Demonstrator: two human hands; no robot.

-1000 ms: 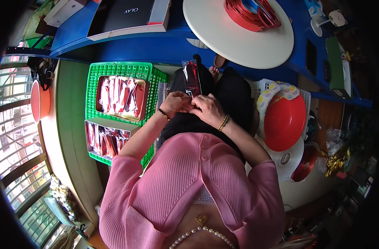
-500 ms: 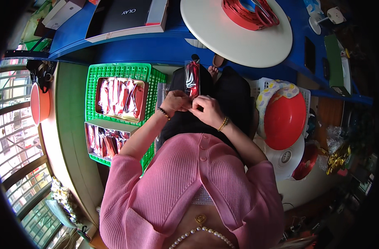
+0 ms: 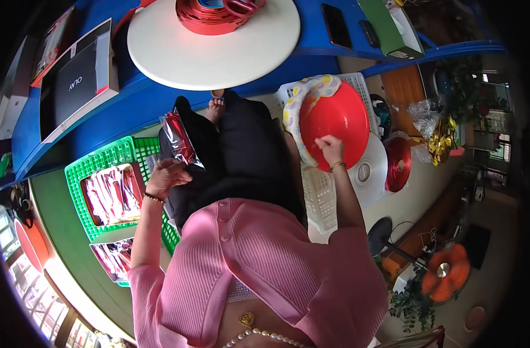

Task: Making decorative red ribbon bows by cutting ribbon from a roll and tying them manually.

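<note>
A clear packet with shiny red folded ribbon in it stands up over my lap on the left. My left hand is closed at its lower end and holds it between thumb and fingers. Out to the right, my right hand is above the red basin, its fingers curled together. Whatever it may pinch is too small to make out. Draped over the basin's left rim is a pale patterned cloth.
A green basket at my left carries an open box of similar red packets, with another box beside it. Ahead, a round white board bears a red ribbon roll and scissors. More spools lie right of the basin.
My hands were together on the packet; the right has let go and moved right over the basin. The left still holds the packet. The view has turned to the right.
</note>
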